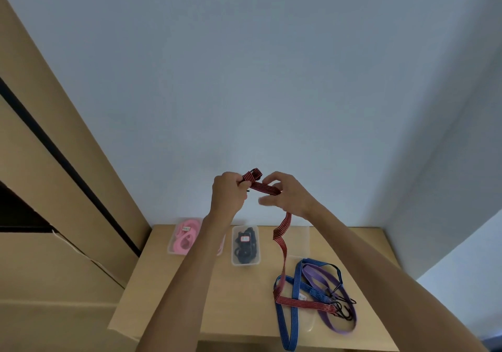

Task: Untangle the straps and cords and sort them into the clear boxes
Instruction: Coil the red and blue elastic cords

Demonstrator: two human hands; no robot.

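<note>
- The left hand (227, 194) is raised above the table (206, 297), its fingers curled round the upper end of the red striped strap (284, 259), which is folded into a small loop at the top.
- The right hand (285, 195) pinches the same strap just to the right, thumb and fingers closed on the flat band; the other fingers are blurred.
- From the right hand the red striped strap hangs down in a loose zigzag to the table, where its lower end lies across the pile on the near right.
- That pile holds a blue striped strap (284, 321) and a purple strap (326, 321), crossed over one another, with black hooks (345, 309) at the right side.
- A clear box (173, 248) at the far left of the table contains pink straps (184, 238) and bears a small label.
- Just to its right a second clear box (245, 260) contains black cords (244, 247), also labelled.
- A third clear box (307, 236) stands further right, behind the hanging strap.
- A pale wall rises behind the table.
</note>
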